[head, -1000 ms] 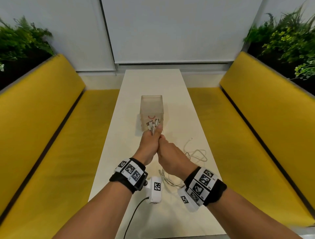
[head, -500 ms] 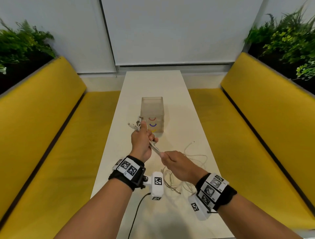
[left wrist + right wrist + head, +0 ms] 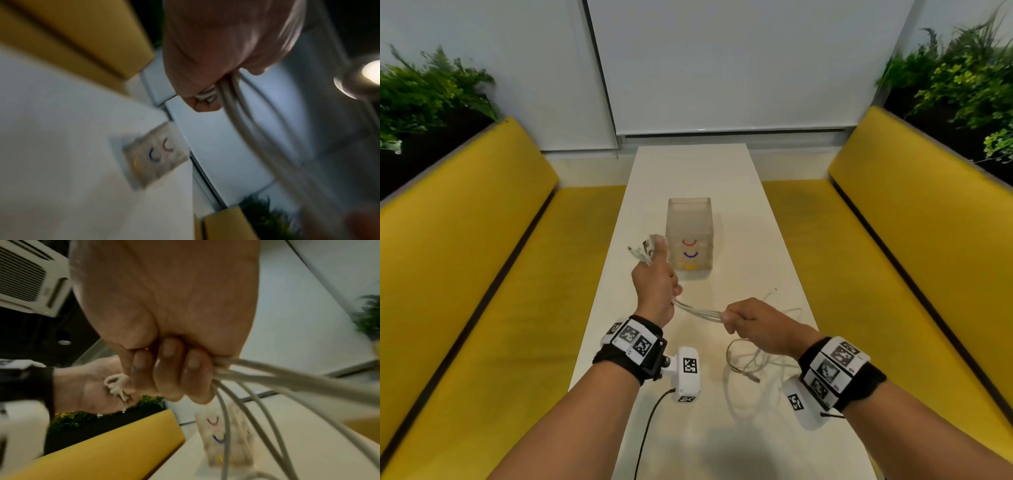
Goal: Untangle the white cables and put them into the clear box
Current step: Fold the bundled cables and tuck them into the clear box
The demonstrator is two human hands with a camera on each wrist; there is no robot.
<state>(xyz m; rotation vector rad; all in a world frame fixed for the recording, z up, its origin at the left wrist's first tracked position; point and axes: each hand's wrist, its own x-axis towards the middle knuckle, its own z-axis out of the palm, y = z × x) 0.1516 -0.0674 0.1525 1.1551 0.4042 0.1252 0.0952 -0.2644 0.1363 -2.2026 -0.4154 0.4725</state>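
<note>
My left hand (image 3: pixel 654 284) grips a bunch of white cables (image 3: pixel 698 312) above the table, with their plug ends (image 3: pixel 641 253) sticking out past my thumb. My right hand (image 3: pixel 748 320) grips the same strands a short way to the right, fingers (image 3: pixel 168 369) curled tight round them. The strands run taut between both fists. Loose loops (image 3: pixel 753 363) hang from my right hand and lie on the table. The clear box (image 3: pixel 690 236), with red, blue and yellow arcs on its front, stands just beyond my left hand. In the left wrist view, my left hand (image 3: pixel 205 91) closes on the cables (image 3: pixel 257 138).
The long white table (image 3: pixel 688 171) runs away from me between two yellow benches (image 3: pixel 465 257) (image 3: pixel 914 240). Green plants (image 3: pixel 424 92) stand behind both backrests. A black wire (image 3: pixel 647 435) hangs from my left wrist camera.
My hands, pressed together in front of the box a second ago, have pulled apart. The left went left and up with the plug ends; the right slid back right along the strands.
</note>
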